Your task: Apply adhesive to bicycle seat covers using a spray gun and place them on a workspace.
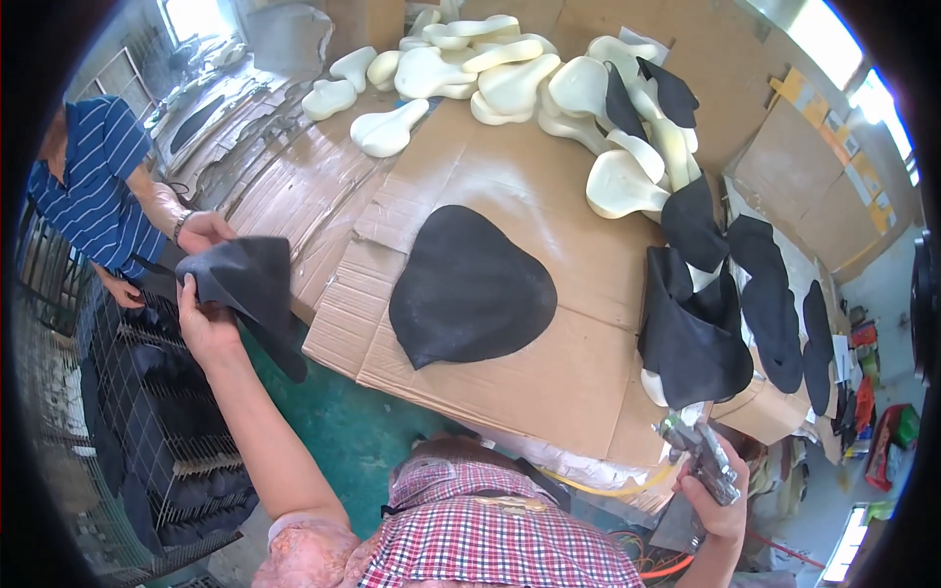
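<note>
My left hand [204, 318] reaches out to the left and grips a black, curved sheet of cover material [250, 289]. A co-worker's hand [204, 231] holds the same sheet from the other side. My right hand [720, 495] is low at the right, closed around a metal spray gun [704, 453] with a yellow hose [608, 487] trailing from it. A second black sheet [470, 286] lies flat on the cardboard-covered table [559, 186] between my hands.
Several cream foam saddle shapes [510, 78] are piled at the table's far side. Black covers [701, 328] are stacked at the right. A wire rack [167, 431] with dark pieces stands at lower left. The co-worker in a blue striped shirt [93, 191] stands at left.
</note>
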Demonstrator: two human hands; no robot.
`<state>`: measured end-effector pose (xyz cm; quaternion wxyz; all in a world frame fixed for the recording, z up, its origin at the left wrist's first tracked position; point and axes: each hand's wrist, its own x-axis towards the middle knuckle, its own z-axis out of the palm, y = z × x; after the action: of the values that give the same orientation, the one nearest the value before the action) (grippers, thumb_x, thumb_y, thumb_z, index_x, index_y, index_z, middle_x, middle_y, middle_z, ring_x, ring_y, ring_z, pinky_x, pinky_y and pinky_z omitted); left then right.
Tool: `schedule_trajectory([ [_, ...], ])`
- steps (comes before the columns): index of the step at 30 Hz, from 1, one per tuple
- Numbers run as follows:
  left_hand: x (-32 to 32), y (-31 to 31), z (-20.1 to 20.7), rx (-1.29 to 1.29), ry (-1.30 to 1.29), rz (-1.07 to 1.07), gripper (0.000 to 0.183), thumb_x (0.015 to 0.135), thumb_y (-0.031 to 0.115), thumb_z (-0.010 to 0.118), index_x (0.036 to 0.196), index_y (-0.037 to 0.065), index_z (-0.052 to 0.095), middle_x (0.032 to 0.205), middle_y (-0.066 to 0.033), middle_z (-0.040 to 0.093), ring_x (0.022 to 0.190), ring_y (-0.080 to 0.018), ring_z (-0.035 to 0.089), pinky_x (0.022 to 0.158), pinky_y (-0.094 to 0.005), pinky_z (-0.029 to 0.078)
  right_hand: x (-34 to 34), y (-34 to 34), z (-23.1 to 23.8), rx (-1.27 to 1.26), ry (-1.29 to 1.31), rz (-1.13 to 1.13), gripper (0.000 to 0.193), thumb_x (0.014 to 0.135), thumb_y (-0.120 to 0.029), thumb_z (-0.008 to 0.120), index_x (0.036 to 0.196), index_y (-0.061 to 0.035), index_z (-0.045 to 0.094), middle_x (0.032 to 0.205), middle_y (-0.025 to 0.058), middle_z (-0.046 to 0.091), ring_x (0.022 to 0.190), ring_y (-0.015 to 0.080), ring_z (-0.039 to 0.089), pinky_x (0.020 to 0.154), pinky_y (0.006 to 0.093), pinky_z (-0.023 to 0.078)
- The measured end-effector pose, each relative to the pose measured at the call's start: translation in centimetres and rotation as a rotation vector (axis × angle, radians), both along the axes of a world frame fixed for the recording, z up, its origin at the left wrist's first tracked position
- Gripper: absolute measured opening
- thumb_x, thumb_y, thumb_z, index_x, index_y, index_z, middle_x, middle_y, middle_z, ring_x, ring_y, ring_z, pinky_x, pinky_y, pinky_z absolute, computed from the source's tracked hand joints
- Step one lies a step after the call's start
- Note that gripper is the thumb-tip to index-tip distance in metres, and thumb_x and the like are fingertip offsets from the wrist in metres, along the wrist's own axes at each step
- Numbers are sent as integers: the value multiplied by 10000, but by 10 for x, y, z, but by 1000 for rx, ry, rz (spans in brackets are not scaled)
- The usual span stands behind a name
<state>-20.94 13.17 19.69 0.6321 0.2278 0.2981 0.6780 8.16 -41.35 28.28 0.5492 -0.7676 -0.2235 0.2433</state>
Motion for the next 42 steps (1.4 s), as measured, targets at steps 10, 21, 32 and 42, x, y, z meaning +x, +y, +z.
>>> schedule_trajectory([
  [10, 20, -10, -64, -25, -3, -30, 204, 869, 190, 638, 986, 38, 567, 887, -74, 625, 781, -204, 614, 722, -304, 517, -5, 53, -13, 166, 212, 275, 557, 685, 40, 648, 1226, 59, 515, 853, 117, 643, 752, 155, 622, 665, 285, 492],
  [21, 100, -59, -204, -276, 685, -348, 253, 812, 37, 622, 1062, 46, 587, 818, -50, 618, 690, -163, 616, 625, -266, 516, 7, 14, -6, 55, 109, 15, 563, 738, 9, 625, 1269, 90, 455, 816, 97, 613, 716, 143, 607, 675, 269, 508],
  [32, 158, -103, -225, 170, 1988, -271, 267, 758, 225, 694, 1002, 123, 660, 1021, -120, 599, 1030, -302, 547, 895, -415, 448, 24, 40, 2, 82, 99, 187, 546, 653, 26, 659, 1186, 58, 547, 761, 91, 627, 694, 147, 615, 653, 254, 481],
  [42, 159, -91, -237, 159, 1744, -280, 127, 728, 134, 652, 840, 77, 668, 882, -123, 625, 858, -283, 598, 797, -411, 476, 21, 26, 1, 15, 37, 136, 501, 641, -12, 648, 1129, 70, 571, 720, 83, 617, 658, 132, 601, 603, 238, 454],
])
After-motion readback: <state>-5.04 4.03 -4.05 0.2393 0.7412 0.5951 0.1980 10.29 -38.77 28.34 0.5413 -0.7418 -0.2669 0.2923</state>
